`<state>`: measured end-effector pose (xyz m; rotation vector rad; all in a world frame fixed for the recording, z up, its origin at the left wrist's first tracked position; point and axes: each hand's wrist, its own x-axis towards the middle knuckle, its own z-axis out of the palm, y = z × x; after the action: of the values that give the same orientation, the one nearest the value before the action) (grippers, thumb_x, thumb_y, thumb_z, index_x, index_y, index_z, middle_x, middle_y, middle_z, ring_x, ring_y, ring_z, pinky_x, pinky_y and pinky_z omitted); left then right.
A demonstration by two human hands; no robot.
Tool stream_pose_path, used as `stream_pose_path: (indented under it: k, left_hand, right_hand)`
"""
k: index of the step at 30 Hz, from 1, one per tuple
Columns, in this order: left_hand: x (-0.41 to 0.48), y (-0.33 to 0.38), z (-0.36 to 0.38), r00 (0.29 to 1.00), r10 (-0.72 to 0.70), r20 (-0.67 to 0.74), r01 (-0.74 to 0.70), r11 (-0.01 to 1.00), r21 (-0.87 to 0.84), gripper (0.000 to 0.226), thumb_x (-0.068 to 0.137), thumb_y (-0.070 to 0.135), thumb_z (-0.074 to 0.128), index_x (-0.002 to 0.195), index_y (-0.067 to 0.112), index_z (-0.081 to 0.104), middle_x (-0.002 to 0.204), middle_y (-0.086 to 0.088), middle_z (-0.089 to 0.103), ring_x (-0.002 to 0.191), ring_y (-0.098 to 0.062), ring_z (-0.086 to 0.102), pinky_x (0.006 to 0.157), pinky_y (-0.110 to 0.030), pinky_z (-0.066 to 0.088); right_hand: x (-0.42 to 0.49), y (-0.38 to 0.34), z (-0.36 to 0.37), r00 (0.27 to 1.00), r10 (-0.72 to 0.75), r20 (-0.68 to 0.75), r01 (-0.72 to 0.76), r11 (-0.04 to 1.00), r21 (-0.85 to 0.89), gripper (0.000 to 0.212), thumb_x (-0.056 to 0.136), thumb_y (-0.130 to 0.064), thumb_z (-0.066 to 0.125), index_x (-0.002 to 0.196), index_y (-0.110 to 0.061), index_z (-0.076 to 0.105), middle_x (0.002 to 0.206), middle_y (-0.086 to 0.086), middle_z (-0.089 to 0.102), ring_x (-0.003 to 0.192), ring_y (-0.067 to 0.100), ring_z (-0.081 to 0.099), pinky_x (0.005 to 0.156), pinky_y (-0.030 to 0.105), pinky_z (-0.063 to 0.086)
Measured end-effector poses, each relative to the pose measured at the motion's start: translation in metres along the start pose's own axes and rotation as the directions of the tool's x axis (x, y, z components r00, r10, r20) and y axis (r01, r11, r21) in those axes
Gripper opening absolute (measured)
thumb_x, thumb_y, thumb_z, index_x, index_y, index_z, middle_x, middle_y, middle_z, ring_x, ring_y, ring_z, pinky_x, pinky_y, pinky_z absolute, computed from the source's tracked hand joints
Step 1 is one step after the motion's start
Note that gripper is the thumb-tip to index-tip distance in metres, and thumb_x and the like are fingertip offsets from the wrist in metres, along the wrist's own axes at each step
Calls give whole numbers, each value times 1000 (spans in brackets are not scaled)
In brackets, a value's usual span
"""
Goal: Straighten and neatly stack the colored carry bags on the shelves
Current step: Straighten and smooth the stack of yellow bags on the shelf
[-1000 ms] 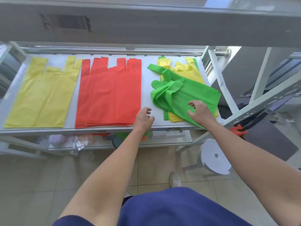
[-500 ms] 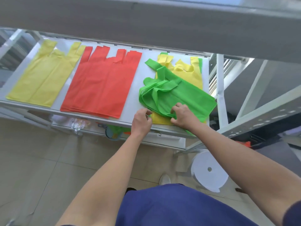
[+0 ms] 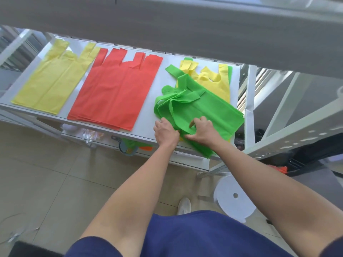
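Spanning a smooth white shelf [image 3: 164, 78] lie flat matte stacks — red bags [image 3: 115, 89] centre, yellow bags [image 3: 52, 82] left — while at its right end rumpled green bags [image 3: 207, 110] sit askew on a second yellow pile [image 3: 217, 84], near edge gripped by left hand [image 3: 166, 131] and right hand [image 3: 202, 129].

Shirt [image 3: 194, 236]: navy blue, plain, short-sleeved. My left sleeve [image 3: 89, 245] ends above the elbow; my right sleeve [image 3: 334, 247] shows only at the corner. Forearms bare down to left hand [image 3: 165, 131] and right hand [image 3: 202, 129]. One white shoe [image 3: 184, 205].
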<state>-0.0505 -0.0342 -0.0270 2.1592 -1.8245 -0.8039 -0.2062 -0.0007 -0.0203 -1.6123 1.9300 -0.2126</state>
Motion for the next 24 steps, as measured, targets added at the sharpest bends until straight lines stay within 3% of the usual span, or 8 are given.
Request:
stream_pose_path:
  k: [3, 9, 13, 16, 19, 21, 24]
  left_hand:
    - [-1, -1, -1, 1000, -21, -18, 19, 996, -89, 40, 87, 4, 65, 124, 3, 49, 129, -18, 51, 120, -37, 52, 104, -42, 45]
    - [4, -17, -5, 984, -159, 85, 180, 912, -369, 45, 72, 1, 79, 114, 12, 64, 107, -6, 73, 106, -22, 70, 94, -32, 56]
    - [10, -28, -15, 955, -197, 223, 286, 818, -499, 39, 72, 0, 86, 105, 14, 71, 97, -2, 74, 99, -18, 70, 82, -25, 52]
    - [12, -24, -26, 923, -202, 328, 353, 783, -512, 35, 77, 7, 84, 110, 12, 71, 102, -6, 69, 97, -23, 64, 82, -32, 54]
    - [16, -17, -35, 891, -212, 402, 423, 708, -565, 19, 77, 16, 70, 95, 11, 66, 100, -7, 62, 92, -27, 67, 67, -35, 60]
    - [21, -13, -36, 881, -181, 437, 444, 637, -630, 20, 73, 15, 60, 90, 7, 64, 98, -12, 64, 84, -27, 66, 70, -37, 65]
    - [25, -1, -37, 891, -163, 423, 420, 649, -634, 6, 84, 13, 55, 83, 11, 60, 80, -7, 61, 70, -24, 60, 64, -32, 60]
  right_hand:
    - [-1, -7, 8, 999, 19, -27, -22, 994, -106, 63, 76, -53, 82, 120, -19, 52, 125, 9, 45, 117, 30, 42, 100, 46, 48]
    - [-2, -11, 16, 995, 54, -81, -66, 987, -147, 54, 80, -45, 78, 118, -18, 51, 122, 9, 47, 114, 31, 44, 92, 50, 53]
    - [3, -5, 8, 994, 55, -99, -58, 998, -22, 35, 92, -30, 70, 120, -13, 60, 115, 5, 52, 108, 24, 46, 94, 40, 48]
    - [8, 0, -3, 994, 78, -78, -70, 993, 93, 17, 97, -24, 67, 94, -7, 64, 88, 4, 59, 81, 21, 53, 66, 28, 43]
    - [12, 6, -16, 994, 112, -11, -108, 979, 171, 24, 100, -29, 65, 87, -8, 65, 75, 2, 58, 66, 18, 51, 54, 28, 33]
    - [14, 9, -23, 993, 120, 19, -121, 970, 210, 24, 101, -34, 65, 90, -12, 63, 73, 0, 56, 64, 16, 49, 55, 29, 32]
    - [15, 14, -29, 990, 134, 53, -143, 955, 261, 22, 101, -36, 65, 95, -16, 59, 74, -2, 54, 64, 16, 49, 55, 29, 33]
